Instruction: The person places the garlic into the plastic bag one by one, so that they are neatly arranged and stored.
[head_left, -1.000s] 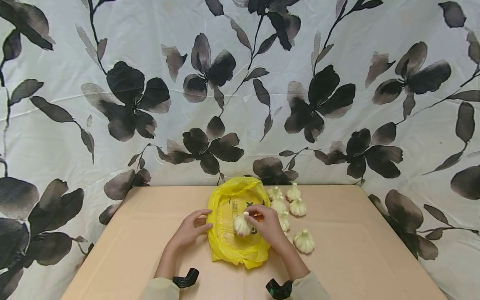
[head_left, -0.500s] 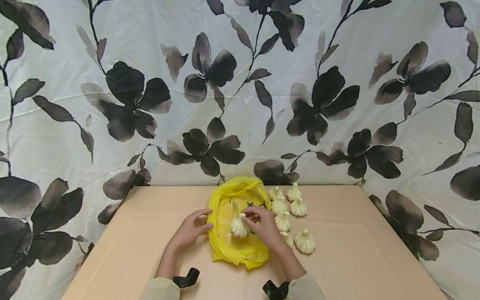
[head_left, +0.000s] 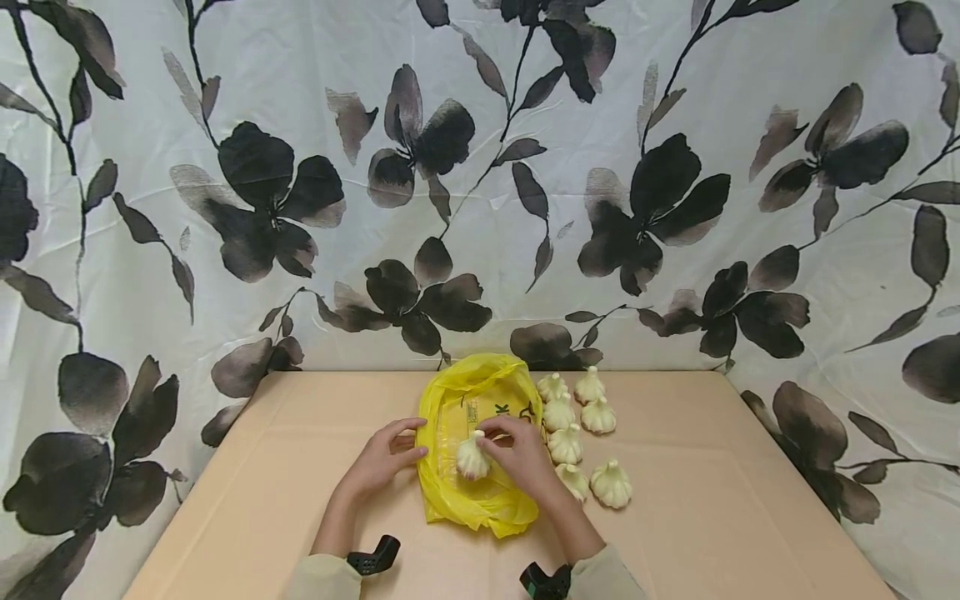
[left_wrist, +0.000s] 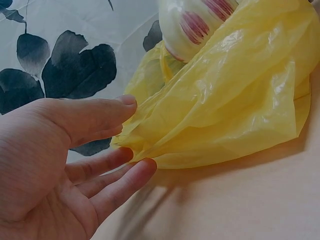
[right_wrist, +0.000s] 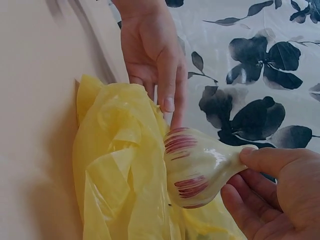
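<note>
A pale garlic bulb hangs over the yellow plastic bag, stem up. My right hand pinches it by the stem between thumb and fingers. In the right wrist view the garlic bulb shows pink streaks, is glossy and sits by the bag's rim. My left hand is at the bag's left side. In the left wrist view the fingers of that hand are mostly straight, their tips touching the yellow bag. The bag's mouth faces up, with dark print visible inside.
Several more garlic bulbs stand right of the bag in loose rows, the nearest one toward the front. All rest on a tan table. A floral cloth hangs behind the table's far edge.
My right hand has carried the garlic bulb a little to the left over the bag, uncovering more of the bulbs on the table. The left hand stays at the bag's side.
</note>
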